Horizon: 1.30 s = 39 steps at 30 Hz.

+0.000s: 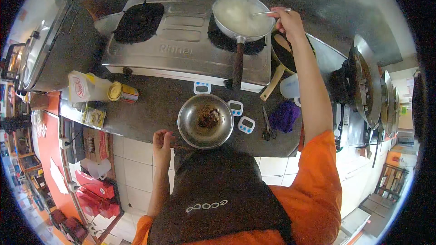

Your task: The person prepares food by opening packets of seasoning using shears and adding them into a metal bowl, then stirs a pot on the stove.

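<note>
My right hand (289, 22) grips the handle of a metal spoon (261, 14), whose lower end dips into pale, cloudy liquid. That liquid fills a metal saucepan (242, 35) on the right burner of a Rinnai gas stove (185, 56). The pan's dark handle (238, 62) points towards me. At the counter's front edge, my left hand (162, 142) is held beside a steel bowl (186, 132), apart from it and holding nothing I can see. Dark brown, grainy matter with a few pale bits lies at the bottom of the bowl.
Three white timers (246, 125) surround the bowl. Scissors (267, 126) and a purple cloth (285, 116) lie to the right, near a plastic jug (289, 86) and a dark pan with a wooden handle (273, 83). Leftward are a yellow-lidded can (123, 92) and a pouch (80, 86).
</note>
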{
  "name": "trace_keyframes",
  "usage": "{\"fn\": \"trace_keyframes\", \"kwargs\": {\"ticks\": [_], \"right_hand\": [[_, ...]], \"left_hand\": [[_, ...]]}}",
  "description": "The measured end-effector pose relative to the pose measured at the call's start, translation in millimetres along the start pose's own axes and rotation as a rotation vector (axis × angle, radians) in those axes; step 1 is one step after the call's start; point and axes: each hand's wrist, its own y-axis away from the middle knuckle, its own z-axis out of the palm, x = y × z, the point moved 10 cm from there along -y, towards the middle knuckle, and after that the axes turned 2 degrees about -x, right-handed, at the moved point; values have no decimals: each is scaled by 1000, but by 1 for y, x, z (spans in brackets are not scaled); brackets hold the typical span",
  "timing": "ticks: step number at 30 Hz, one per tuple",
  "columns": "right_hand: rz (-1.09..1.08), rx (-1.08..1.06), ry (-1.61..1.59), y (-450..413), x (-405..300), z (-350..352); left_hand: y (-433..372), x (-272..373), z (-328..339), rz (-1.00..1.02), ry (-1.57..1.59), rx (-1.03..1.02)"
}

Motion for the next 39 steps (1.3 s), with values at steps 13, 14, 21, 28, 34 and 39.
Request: {"fn": "trace_keyframes", "kwargs": {"ticks": [13, 14, 21, 28, 34, 39], "right_hand": [[32, -21, -332, -4, -10, -29], [4, -13, -305, -2, -16, -31], [-502, -26, 400, 61, -85, 1], [-568, 102, 446, 111, -103, -4], [-664, 155, 398, 147, -119, -22], [-570, 165, 254, 164, -97, -43]], "left_hand": [[4, 12, -1, 30, 23, 13], [4, 11, -2, 18, 10, 27], [-4, 40, 19, 350, -143, 26], [-19, 148, 180, 828, -828, -163], [-65, 127, 262, 736, -1125, -108], [-72, 119, 268, 593, -1016, -205]]}}
